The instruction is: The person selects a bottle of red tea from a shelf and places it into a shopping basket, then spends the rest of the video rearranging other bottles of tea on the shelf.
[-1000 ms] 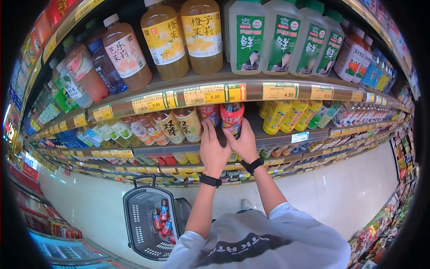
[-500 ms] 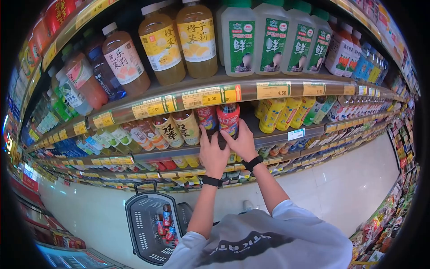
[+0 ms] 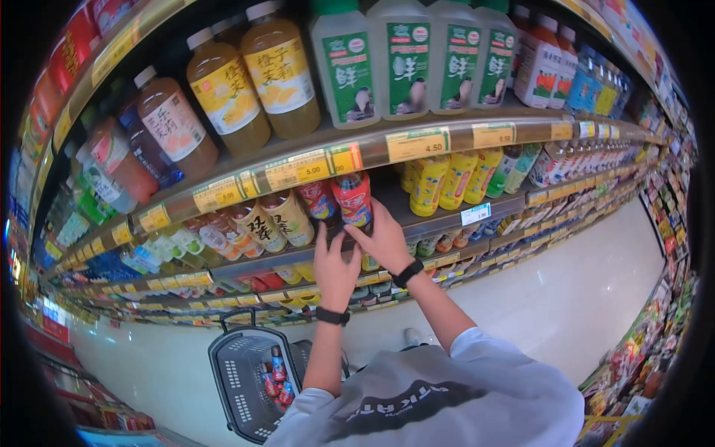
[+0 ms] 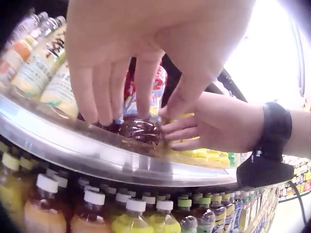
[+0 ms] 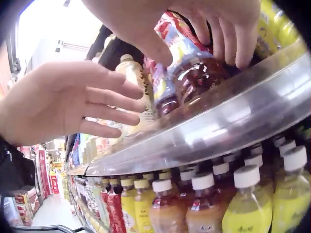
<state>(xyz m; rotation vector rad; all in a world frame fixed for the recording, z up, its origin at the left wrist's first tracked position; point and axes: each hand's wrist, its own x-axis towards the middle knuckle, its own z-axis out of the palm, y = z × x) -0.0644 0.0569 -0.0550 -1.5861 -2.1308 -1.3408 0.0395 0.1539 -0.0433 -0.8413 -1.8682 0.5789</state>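
Where shelf edge (image 3: 439, 226) borders a gap (image 3: 391, 208), right grip (image 3: 384, 240) holds bottle (image 3: 351, 197).

Slick plastic and bright metal by the right hand (image 3: 384, 242).
At its fingers, the red-labelled bottle (image 3: 353, 203) is glossy plastic in a smooth, shiny wrap; just below, the shelf edge (image 5: 194, 141) gleams like polished metal. Below the hands, the basket (image 3: 261, 335) is matt plastic, the floor (image 3: 514, 305) smooth and glossy, the shirt (image 3: 484, 402) matt cloth.
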